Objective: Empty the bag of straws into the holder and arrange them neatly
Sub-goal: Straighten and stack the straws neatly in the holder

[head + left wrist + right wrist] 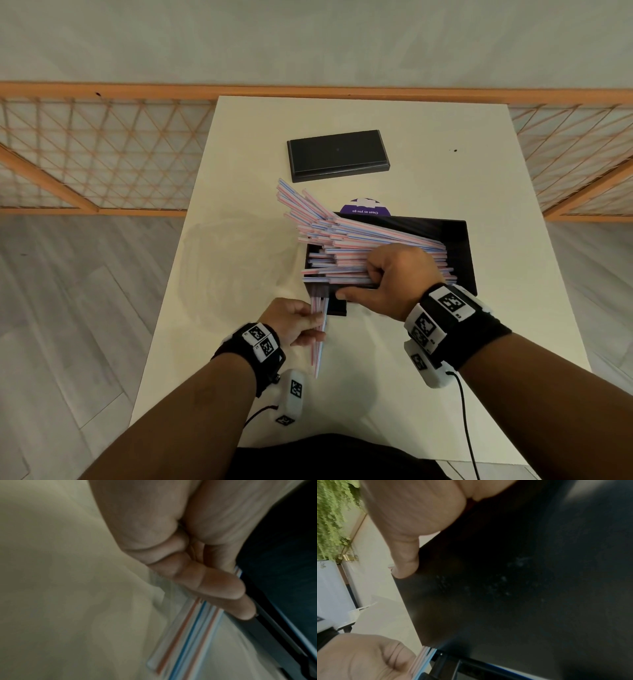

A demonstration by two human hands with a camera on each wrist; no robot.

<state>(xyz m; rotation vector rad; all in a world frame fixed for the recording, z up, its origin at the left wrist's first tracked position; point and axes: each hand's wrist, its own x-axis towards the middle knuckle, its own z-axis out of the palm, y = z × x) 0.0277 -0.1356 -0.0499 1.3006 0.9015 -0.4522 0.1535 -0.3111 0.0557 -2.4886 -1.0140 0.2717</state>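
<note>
Left grip (301, 322) pinches straws (318, 339) over white table (479, 192).

Black wristbands (455, 329) with white coded tags, dangling black cables (466, 421)

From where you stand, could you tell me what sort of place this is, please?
Probably an indoor staged workspace, perhaps café-themed: a plain white table on pale wood-look flooring, an orange lattice fence behind it, and a purple round "Clean as you go" sticker beside the black straw holder.
</note>
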